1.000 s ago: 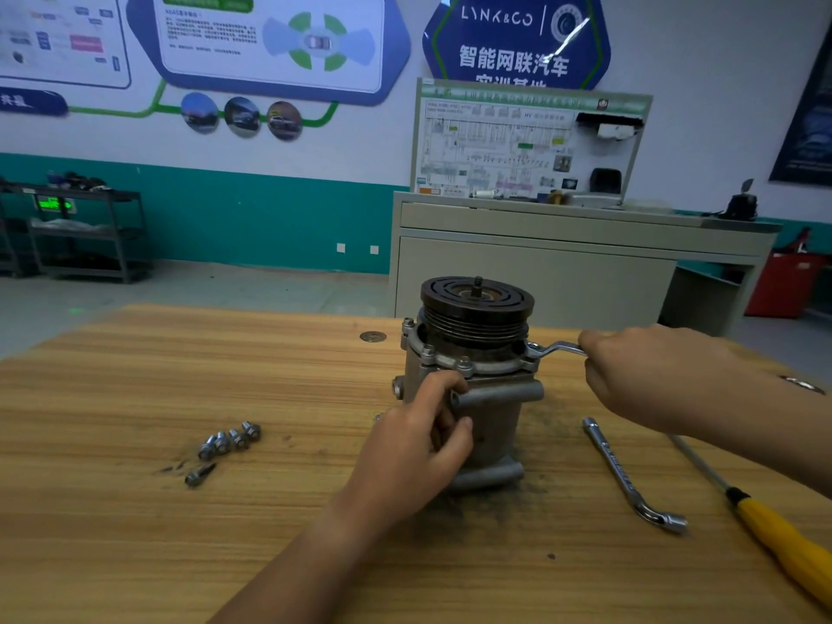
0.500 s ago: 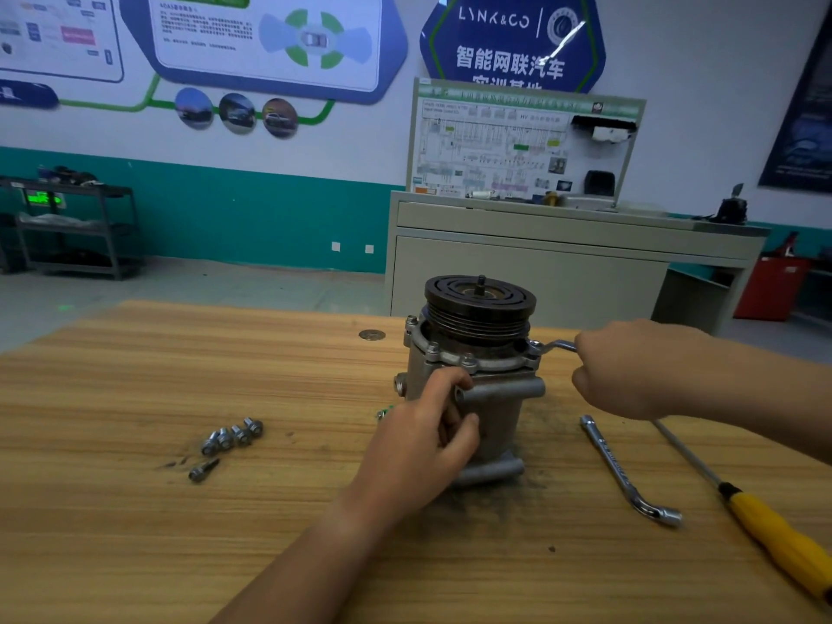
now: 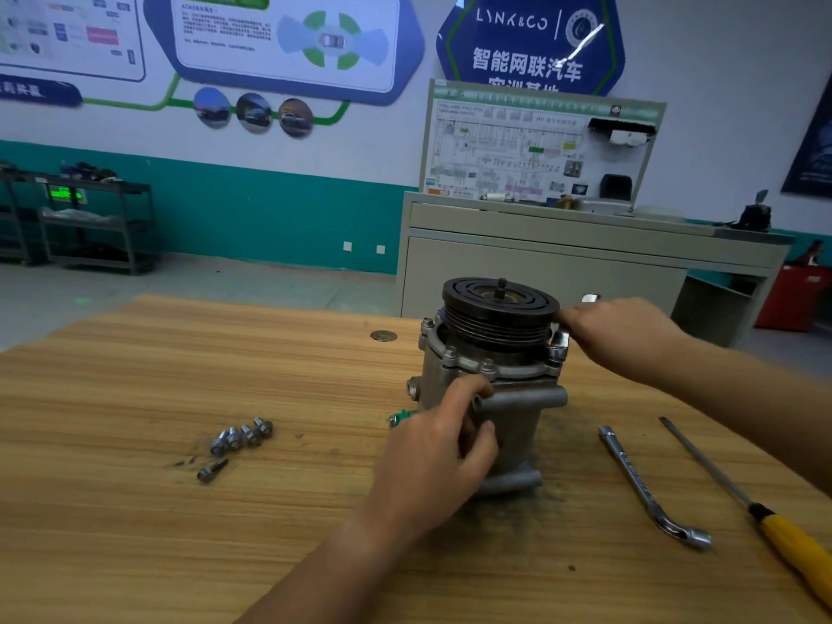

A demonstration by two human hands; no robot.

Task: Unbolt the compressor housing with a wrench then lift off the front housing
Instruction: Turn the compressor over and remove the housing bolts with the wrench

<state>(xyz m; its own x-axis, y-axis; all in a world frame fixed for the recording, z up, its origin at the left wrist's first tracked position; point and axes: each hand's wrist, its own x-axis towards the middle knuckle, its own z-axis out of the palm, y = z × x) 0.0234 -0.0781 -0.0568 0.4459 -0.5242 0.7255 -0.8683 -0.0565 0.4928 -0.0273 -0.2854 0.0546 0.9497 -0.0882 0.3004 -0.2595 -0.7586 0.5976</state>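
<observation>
A grey compressor (image 3: 517,425) stands upright on the wooden table (image 3: 180,511), its black pulley (image 3: 499,304) on top. The front housing flange (image 3: 472,362) below the pulley carries several bolts. My left hand (image 3: 432,461) grips the compressor body from the front. My right hand (image 3: 630,331) holds a chrome wrench (image 3: 559,342) whose head sits on a flange bolt at the right; the wrench's far end (image 3: 590,298) shows above my fingers.
Several loose bolts (image 3: 241,436) lie on the table at the left. A second chrome wrench (image 3: 648,484) and a yellow-handled screwdriver (image 3: 783,538) lie to the right of the compressor. A grey cabinet (image 3: 562,272) stands behind the table.
My right hand has swung the wrench handle from pointing right to pointing back, away from me, and now sits close beside the pulley. My left hand has kept its grip on the body.
</observation>
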